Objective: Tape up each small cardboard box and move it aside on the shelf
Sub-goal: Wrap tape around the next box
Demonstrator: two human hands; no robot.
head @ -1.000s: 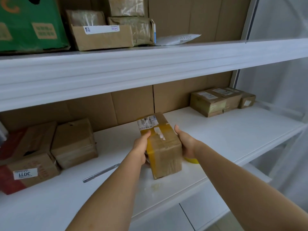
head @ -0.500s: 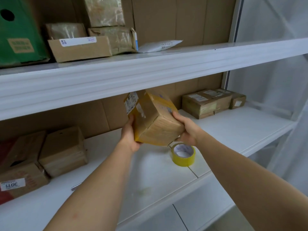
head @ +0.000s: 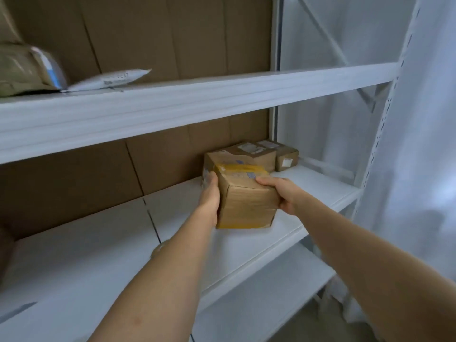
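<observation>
A small cardboard box (head: 246,201) with yellow tape across its top and along its bottom edge sits low over the white middle shelf (head: 308,191), right of centre. My left hand (head: 209,196) grips its left side. My right hand (head: 283,193) grips its right side, fingers over the top edge. Whether the box touches the shelf I cannot tell. Just behind it stand taped cardboard boxes (head: 249,154) against the back wall, the smallest (head: 286,157) at the right end. The tape roll is hidden.
The upper shelf beam (head: 197,99) runs close above, carrying a white padded envelope (head: 111,79) and a wrapped parcel (head: 22,70). A white upright post (head: 380,134) bounds the shelf on the right. A metal blade tip (head: 17,312) lies at the lower left.
Both hands lifted the box off the shelf, carried it to the right and lowered it in front of the stacked boxes. The view swung right, so the tape roll and left-hand boxes left the frame.
</observation>
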